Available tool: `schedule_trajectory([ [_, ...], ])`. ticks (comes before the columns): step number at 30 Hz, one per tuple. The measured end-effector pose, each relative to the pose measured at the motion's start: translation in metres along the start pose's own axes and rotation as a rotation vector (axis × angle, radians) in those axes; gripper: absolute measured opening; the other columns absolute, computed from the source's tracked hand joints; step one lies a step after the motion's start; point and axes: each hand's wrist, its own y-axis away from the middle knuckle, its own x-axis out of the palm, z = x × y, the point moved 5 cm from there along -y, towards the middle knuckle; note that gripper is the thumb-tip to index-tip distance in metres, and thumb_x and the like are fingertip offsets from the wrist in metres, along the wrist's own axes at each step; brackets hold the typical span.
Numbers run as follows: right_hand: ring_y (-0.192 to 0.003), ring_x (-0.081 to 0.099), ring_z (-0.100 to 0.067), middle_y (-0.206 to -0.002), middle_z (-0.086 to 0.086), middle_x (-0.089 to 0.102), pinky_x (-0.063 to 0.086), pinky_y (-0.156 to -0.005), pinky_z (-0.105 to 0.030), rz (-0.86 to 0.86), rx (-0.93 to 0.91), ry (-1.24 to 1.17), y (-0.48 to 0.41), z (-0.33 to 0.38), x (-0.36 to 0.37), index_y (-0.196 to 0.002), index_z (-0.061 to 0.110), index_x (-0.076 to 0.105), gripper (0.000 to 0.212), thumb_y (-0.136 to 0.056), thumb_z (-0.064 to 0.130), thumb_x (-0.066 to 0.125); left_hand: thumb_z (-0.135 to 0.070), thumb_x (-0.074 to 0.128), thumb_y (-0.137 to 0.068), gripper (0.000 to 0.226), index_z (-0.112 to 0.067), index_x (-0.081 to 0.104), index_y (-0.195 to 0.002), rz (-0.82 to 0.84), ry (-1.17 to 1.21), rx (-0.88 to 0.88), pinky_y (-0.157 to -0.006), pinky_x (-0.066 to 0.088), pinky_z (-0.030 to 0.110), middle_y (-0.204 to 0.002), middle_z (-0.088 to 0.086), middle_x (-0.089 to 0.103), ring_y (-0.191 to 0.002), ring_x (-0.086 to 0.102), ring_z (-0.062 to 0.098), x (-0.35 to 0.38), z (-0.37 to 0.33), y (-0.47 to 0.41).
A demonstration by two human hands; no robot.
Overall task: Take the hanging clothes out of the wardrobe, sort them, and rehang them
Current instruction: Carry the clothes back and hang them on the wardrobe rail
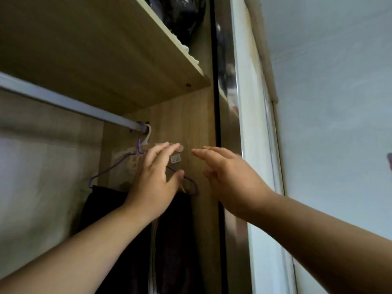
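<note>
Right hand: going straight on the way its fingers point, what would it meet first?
Likely the rounded end of the pale plastic hanger, beside the left hand's fingertips. Depth is unclear: the right hand could touch the brown wooden wardrobe side panel behind it first.

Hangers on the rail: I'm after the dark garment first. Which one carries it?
The thin purple hanger; the dark garment hangs from its ends. The white hanger beside it has a thicker hook and sits higher.

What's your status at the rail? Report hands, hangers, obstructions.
Both hands open: left hand at the hangers, right hand beside, holding nothing. Purple hanger with dark garment and white hanger hooked on rail. No obstruction seen.
</note>
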Motion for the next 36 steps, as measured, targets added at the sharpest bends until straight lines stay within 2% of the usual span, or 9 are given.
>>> schedule_trajectory([
  [3, -0.114, 0.057, -0.021, -0.134, -0.005, 0.053, 0.038, -0.089, -0.018, -0.089, -0.006, 0.078, 0.061, -0.015, -0.033, -0.135, 0.024, 0.049, 0.047, -0.089, 0.019, 0.059, -0.040, 0.052, -0.083, 0.057, -0.037, 0.037, -0.138, 0.124, 0.043, 0.192, -0.110, 0.015, 0.012, -0.137, -0.022, 0.033, -0.136, 0.022, -0.004, 0.012, -0.084, 0.048],
  [6, -0.108, 0.061, -0.028, -0.128, -0.008, 0.058, 0.051, -0.083, -0.033, -0.064, 0.065, 0.210, 0.139, -0.044, -0.058, -0.129, 0.018, 0.053, 0.054, -0.078, 0.016, 0.072, -0.050, 0.043, -0.082, 0.061, -0.039, 0.029, -0.140, 0.281, 0.023, 0.307, -0.107, 0.007, 0.010, -0.143, -0.019, 0.030, -0.135, 0.018, -0.003, 0.048, -0.159, 0.090],
  [8, -0.112, 0.058, -0.030, -0.130, -0.007, 0.056, 0.050, -0.087, -0.036, 0.029, 0.207, 0.238, 0.203, -0.077, -0.071, -0.130, 0.018, 0.051, 0.056, -0.077, 0.019, 0.070, -0.050, 0.047, -0.082, 0.062, -0.034, 0.034, -0.141, 0.388, 0.016, 0.357, -0.106, 0.003, 0.007, -0.144, -0.012, 0.036, -0.134, 0.021, 0.003, 0.087, -0.207, 0.121],
  [11, -0.128, 0.042, -0.028, -0.145, -0.006, 0.039, 0.040, -0.101, -0.038, 0.228, 0.481, 0.278, 0.309, -0.125, -0.084, -0.137, 0.023, 0.041, 0.055, -0.085, 0.029, 0.059, -0.045, 0.054, -0.080, 0.060, -0.026, 0.045, -0.137, 0.576, 0.148, 0.306, -0.108, 0.019, 0.018, -0.140, -0.002, 0.044, -0.132, 0.034, 0.013, 0.157, -0.270, 0.178],
  [14, -0.135, 0.031, -0.025, -0.151, -0.002, 0.026, 0.032, -0.108, -0.038, 0.439, 0.754, 0.314, 0.428, -0.164, -0.107, -0.140, 0.030, 0.033, 0.055, -0.088, 0.035, 0.052, -0.045, 0.054, -0.085, 0.064, -0.029, 0.033, -0.144, 0.840, 0.207, 0.256, -0.115, 0.022, 0.031, -0.149, -0.002, 0.032, -0.139, 0.025, 0.016, 0.237, -0.337, 0.260],
  [21, -0.131, 0.037, -0.024, -0.147, 0.002, 0.030, 0.035, -0.105, -0.038, 0.726, 1.185, 0.389, 0.648, -0.194, -0.195, -0.133, 0.037, 0.042, 0.050, -0.085, 0.035, 0.054, -0.040, 0.045, -0.084, 0.065, -0.033, 0.025, -0.146, 1.179, 0.260, 0.262, -0.112, 0.021, 0.037, -0.153, -0.001, 0.022, -0.140, 0.019, 0.018, 0.338, -0.467, 0.415],
  [25, -0.135, 0.031, -0.024, -0.151, 0.002, 0.024, 0.031, -0.107, -0.042, 0.823, 1.365, 0.394, 0.723, -0.202, -0.229, -0.139, 0.038, 0.035, 0.055, -0.086, 0.038, 0.051, -0.041, 0.049, -0.083, 0.066, -0.035, 0.027, -0.144, 1.291, 0.314, 0.213, -0.110, 0.027, 0.034, -0.150, -0.004, 0.028, -0.137, 0.026, 0.018, 0.363, -0.511, 0.466],
  [28, -0.135, 0.032, -0.025, -0.149, 0.002, 0.025, 0.032, -0.106, -0.044, 0.845, 1.460, 0.386, 0.761, -0.214, -0.239, -0.139, 0.039, 0.034, 0.056, -0.086, 0.040, 0.051, -0.042, 0.048, -0.082, 0.065, -0.034, 0.028, -0.144, 1.377, 0.324, 0.272, -0.110, 0.027, 0.035, -0.150, -0.004, 0.027, -0.138, 0.024, 0.018, 0.387, -0.529, 0.496],
  [36, -0.132, 0.035, -0.027, -0.148, 0.000, 0.028, 0.033, -0.103, -0.045, 0.866, 1.649, 0.401, 0.813, -0.289, -0.209, -0.140, 0.036, 0.035, 0.057, -0.086, 0.039, 0.053, -0.042, 0.050, -0.081, 0.067, -0.035, 0.029, -0.144, 1.489, 0.415, 0.338, -0.108, 0.031, 0.038, -0.147, -0.004, 0.033, -0.133, 0.033, 0.022, 0.508, -0.523, 0.514],
])
